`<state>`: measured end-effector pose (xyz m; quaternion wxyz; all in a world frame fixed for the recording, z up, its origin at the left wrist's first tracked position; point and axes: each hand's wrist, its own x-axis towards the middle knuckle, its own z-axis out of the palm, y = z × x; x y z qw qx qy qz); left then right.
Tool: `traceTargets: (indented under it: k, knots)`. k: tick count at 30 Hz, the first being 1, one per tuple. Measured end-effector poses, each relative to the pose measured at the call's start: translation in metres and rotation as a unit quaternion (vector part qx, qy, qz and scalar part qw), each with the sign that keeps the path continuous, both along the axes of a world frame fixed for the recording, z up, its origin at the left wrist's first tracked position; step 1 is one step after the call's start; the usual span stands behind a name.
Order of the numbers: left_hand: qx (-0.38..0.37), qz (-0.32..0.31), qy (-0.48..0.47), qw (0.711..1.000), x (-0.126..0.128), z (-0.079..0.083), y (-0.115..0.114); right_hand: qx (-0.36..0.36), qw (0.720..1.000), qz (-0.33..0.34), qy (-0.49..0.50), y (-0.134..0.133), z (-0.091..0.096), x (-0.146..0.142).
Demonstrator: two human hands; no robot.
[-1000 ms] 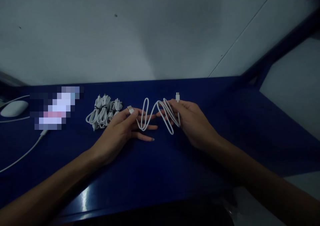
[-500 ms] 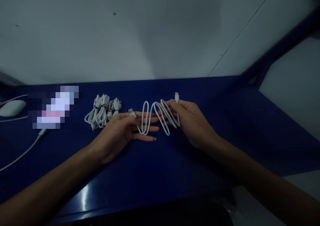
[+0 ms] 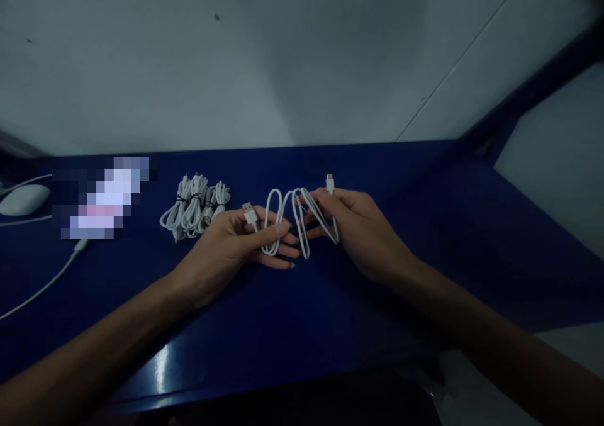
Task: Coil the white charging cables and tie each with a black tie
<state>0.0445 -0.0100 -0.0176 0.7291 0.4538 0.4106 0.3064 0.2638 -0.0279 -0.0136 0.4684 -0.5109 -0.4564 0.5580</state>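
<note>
A white USB cable [image 3: 305,237] hangs in loose loops between my two hands, above the blue table [image 3: 302,325]. My left hand [image 3: 236,240] is closed on the loops at its end, with the thumb laid across them and the fingers behind. The USB-A plug [image 3: 250,214] sticks up beside that thumb. My right hand [image 3: 361,224] pinches the other end of the cable between thumb and fingers, and a small USB-C-looking plug [image 3: 329,183] points upward from the grip. Just beyond my left hand lie several bundled white cables [image 3: 192,206], bound with dark ties.
At the left, a blurred-out lit device [image 3: 106,199] has a white cord [image 3: 47,291] running from it. A rounded white object [image 3: 24,199] lies beside it. A pale wall [image 3: 283,67] rises behind the table, and a blue frame [image 3: 500,130] stands at the right.
My left thumb has moved from the USB-A plug onto the cable loops. The loops have drawn closer together, and the right hand keeps its pinch.
</note>
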Motion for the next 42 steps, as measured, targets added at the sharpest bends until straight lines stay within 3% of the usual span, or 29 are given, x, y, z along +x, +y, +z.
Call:
traceTargets:
  k: [10,20,29,35,42]
  knots:
    - [0.086,0.005,0.051,0.995,0.0001,0.0016,-0.0014,0.002,1.0,-0.006,0.018,-0.0006,-0.0024,0.0002]
    - [-0.057,0.011,-0.069,0.996,0.0045,0.0033,-0.0022,0.013,0.999,-0.032,0.023,-0.0017,-0.0001,0.0007]
    - [-0.068,0.034,-0.092,0.993,0.0011,-0.0024,0.0009,0.077,0.997,-0.027,0.009,-0.0026,0.0018,0.003]
    - [-0.079,0.032,-0.102,0.991,-0.0003,-0.0042,0.0014,0.068,0.997,0.006,0.026,-0.0029,0.0065,0.0043]
    - [-0.083,0.04,-0.098,0.991,0.0013,0.0003,0.0004,0.056,0.998,-0.031,0.017,-0.0029,0.0017,0.0049]
